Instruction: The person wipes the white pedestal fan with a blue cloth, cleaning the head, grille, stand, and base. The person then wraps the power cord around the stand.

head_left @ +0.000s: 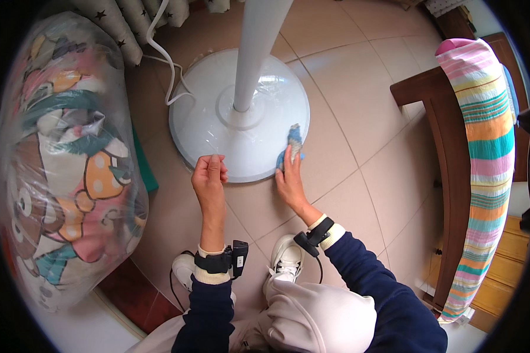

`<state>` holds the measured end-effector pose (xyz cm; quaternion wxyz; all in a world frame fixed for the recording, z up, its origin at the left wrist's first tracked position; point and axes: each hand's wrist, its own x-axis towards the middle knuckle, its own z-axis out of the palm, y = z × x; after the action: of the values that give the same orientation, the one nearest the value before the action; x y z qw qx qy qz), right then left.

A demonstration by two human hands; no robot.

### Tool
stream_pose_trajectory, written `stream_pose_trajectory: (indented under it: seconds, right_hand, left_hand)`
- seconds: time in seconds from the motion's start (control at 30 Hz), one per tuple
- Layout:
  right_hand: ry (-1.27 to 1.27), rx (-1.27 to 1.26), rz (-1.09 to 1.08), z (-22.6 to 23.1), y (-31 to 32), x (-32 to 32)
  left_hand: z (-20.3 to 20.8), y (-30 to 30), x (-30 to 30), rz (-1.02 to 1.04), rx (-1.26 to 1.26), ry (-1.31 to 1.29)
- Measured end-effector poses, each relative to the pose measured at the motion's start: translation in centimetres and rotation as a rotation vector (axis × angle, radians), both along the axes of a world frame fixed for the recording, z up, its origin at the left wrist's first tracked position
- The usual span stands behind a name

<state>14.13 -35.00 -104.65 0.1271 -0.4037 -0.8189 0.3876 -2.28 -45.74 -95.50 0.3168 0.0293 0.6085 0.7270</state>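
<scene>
Tile floor (335,132): stuffed clear plastic bag (70,182) at left, round white base (203,123) mid-floor, white pole (256,56) up from its center. Left hand (209,176) fingers pinched at near rim; can't tell if holding anything. Right hand (290,179) gripping blue-and-white cloth (294,140) at right rim.

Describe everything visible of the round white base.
The round base is a broad white disc, smooth and glossy, perhaps plastic or painted metal, lying flat on the tiled floor. A raised ring surrounds its centre, where a white pole rises. Light glints off its top. A white cord overlaps its left edge. The right hand holds a blue and pale cloth against its right edge; the left hand is at its near edge, contact unclear.
</scene>
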Motion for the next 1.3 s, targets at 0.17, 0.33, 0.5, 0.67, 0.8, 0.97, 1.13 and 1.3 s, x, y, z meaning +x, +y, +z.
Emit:
stream_pose_trajectory:
  seconds: [0.17, 0.33, 0.5, 0.67, 0.8, 0.97, 1.13, 1.3]
  right_hand:
    - [0.021, -0.105, 0.086, 1.4, -3.3, 0.2]
    - [0.211, -0.003, 0.049, 4.1, 1.7, 2.8]
    - [-0.246, 0.498, 0.666, 3.4, 6.6, 2.6]
    - [-0.234, 0.751, 1.122, 1.7, 4.2, -1.0]
    - [-0.065, 0.66, 1.203, 0.9, -0.1, -7.7]
    - [-0.037, 0.587, 1.118, 0.2, -2.2, -10.8]
    - [-0.053, 0.608, 0.674, -0.3, 5.2, -3.9]
    - [-0.143, 0.429, 0.253, -0.7, 14.9, -0.3]
  left_hand:
    - [0.3, -0.7, 0.2, -0.015, 0.008, 0.011]
    - [0.2, -3.0, -0.9, 0.024, -0.044, 0.048]
    - [-0.8, -3.4, -1.8, 0.064, -0.033, 0.041]
    - [-1.2, -2.9, -2.4, 0.101, -0.001, 0.042]
    - [-1.3, -2.7, -2.3, 0.093, 0.007, 0.024]
    - [-0.8, -3.8, -2.4, 0.054, -0.01, 0.024]
    - [-0.5, -4.8, -3.0, 0.092, -0.057, 0.026]
    - [-1.2, -3.8, -2.3, 0.105, -0.047, 0.014]
